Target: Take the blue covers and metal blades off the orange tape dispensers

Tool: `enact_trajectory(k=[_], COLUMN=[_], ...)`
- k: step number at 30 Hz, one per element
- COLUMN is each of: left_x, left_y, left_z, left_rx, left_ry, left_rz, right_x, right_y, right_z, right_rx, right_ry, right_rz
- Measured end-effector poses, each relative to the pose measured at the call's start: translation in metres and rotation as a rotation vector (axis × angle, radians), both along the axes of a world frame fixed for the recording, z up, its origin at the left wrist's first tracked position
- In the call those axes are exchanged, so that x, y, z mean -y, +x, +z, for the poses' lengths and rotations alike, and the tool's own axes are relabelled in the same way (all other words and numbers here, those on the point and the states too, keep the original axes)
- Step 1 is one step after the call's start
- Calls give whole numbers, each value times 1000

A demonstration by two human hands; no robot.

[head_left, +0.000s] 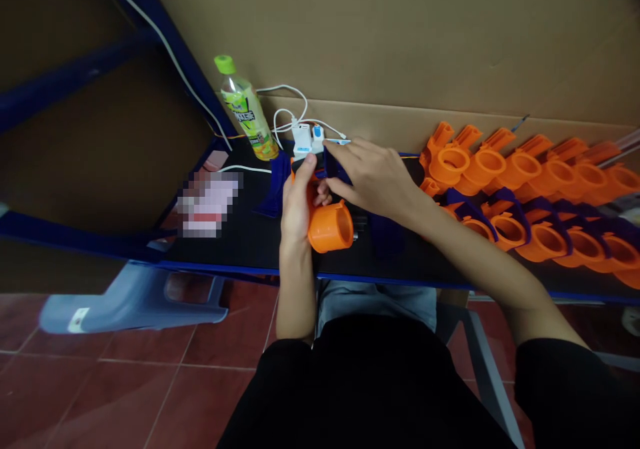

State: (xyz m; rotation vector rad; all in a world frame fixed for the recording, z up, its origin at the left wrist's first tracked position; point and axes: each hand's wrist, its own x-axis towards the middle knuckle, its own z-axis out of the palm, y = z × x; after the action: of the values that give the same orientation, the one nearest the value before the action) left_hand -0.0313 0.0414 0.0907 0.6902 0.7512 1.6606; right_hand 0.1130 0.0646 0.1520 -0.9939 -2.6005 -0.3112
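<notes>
My left hand (pixel 296 202) is wrapped round an orange plastic tube-shaped part (pixel 331 227) with its round open end facing right, held just above the black bench top (pixel 240 239). My right hand (pixel 373 175) reaches in from the right and rests over the top of the same part, fingers stretched forward and thumb tucked against it near a dark blue piece (pixel 333 167). Whether the right hand grips anything is hidden under the palm.
Two long rows of like orange parts (pixel 530 169), the nearer row fitted with dark blue pieces (pixel 550 232), fill the bench's right side. A green-capped drink bottle (pixel 246 109), white chargers with cables (pixel 306 139) and a cardboard wall stand behind. A plastic stool (pixel 135 299) sits lower left.
</notes>
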Motion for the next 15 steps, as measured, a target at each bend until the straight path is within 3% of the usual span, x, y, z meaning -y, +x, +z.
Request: enact_trajectory(k=[4, 9, 12, 15], left_x=[6, 15, 14, 11], left_y=[-7, -25, -29, -27], left_z=[2, 13, 15, 13], left_rx=[-31, -65, -52, -64], left_ry=[-14, -31, -13, -16], left_rz=[-58, -131, -42, -50], right_x=[-8, -31, -53, -77], right_y=[2, 29, 36, 30], right_z=[-11, -7, -11, -25], right_rx=[59, 66, 84, 142], right_ry=[-2, -109, -202, -239], right_rz=[45, 189, 33, -142])
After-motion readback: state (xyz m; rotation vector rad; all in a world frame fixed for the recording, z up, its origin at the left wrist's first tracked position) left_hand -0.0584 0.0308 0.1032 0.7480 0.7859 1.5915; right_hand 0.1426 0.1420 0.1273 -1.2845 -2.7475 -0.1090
